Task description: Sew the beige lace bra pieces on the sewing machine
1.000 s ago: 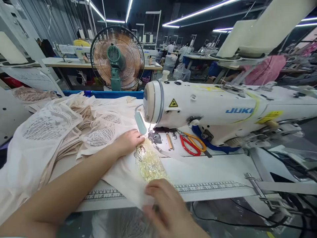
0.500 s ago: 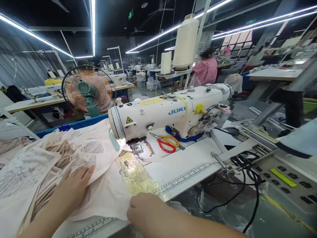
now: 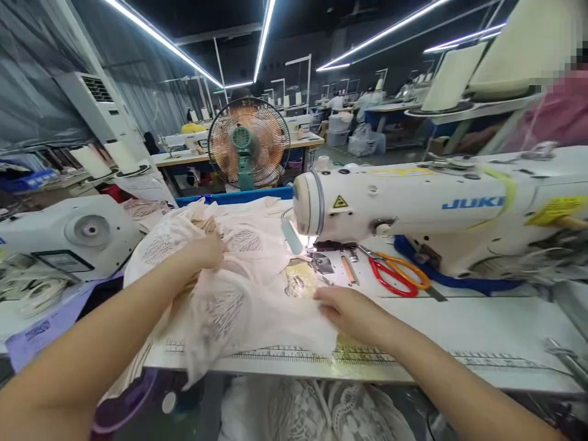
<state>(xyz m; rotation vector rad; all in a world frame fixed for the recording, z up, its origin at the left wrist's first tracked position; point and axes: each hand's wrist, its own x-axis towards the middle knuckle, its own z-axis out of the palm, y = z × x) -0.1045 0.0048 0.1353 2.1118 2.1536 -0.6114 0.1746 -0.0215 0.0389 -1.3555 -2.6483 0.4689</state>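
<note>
left hand (image 3: 209, 250) gripping cream fabric (image 3: 257, 300) at pile's top | right hand (image 3: 349, 309) open, flat on fabric's right edge | fabric on desk (image 3: 482, 324) before sewing machine (image 3: 413, 205) | bare desk rightward

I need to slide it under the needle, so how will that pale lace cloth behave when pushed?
The cloth is probably floppy: it bunches and droops over the table edge. Likely light, and it may wrinkle under the right hand rather than slide flat.

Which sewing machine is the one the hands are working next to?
The white JUKI sewing machine on the right, lamp lit, scissors beneath it. The right hand presses fabric beside its needle; the other machine sits left, untouched.
</note>
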